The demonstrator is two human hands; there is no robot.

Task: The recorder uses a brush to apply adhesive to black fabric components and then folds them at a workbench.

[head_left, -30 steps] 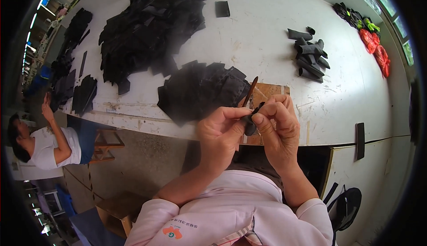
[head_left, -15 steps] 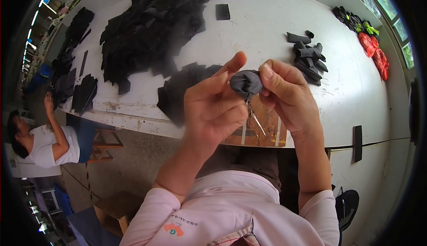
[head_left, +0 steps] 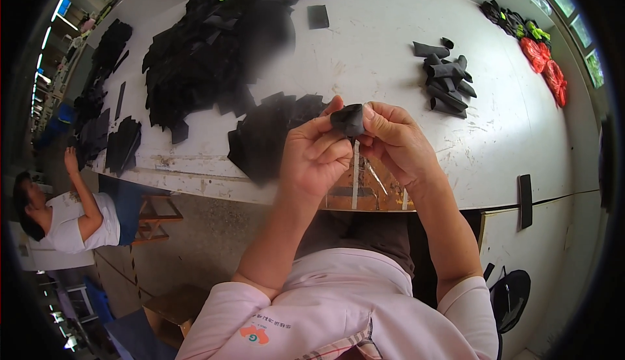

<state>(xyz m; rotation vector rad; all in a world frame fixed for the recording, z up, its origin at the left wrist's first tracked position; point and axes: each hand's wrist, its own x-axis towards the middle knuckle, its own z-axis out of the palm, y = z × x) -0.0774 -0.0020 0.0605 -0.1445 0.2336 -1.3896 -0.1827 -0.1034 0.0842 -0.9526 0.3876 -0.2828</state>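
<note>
Between my two hands, above the table's front edge, is a small piece of dark fabric [head_left: 348, 120], opened into a short tube with a dark hollow facing up and left. My left hand [head_left: 318, 155] grips its left edge, fingers curled. On its right side my right hand [head_left: 397, 140] pinches the edge between thumb and fingers. Just left of my hands lies a stack of flat black fabric pieces [head_left: 263, 135]. Farther right on the table is a small heap of rolled dark fabric tubes [head_left: 449, 80].
A large pile of black fabric pieces [head_left: 195, 67] covers the table's [head_left: 371, 41] left half. Red plastic bags [head_left: 553, 80] lie along the right wall. A black strip [head_left: 525, 200] sits at the right front edge. Another person [head_left: 81, 210] works at the far left.
The fabric was bunched into a rounded shape; now it shows an open hollow. My left hand's fingers have closed in on it, and both hands have shifted slightly left.
</note>
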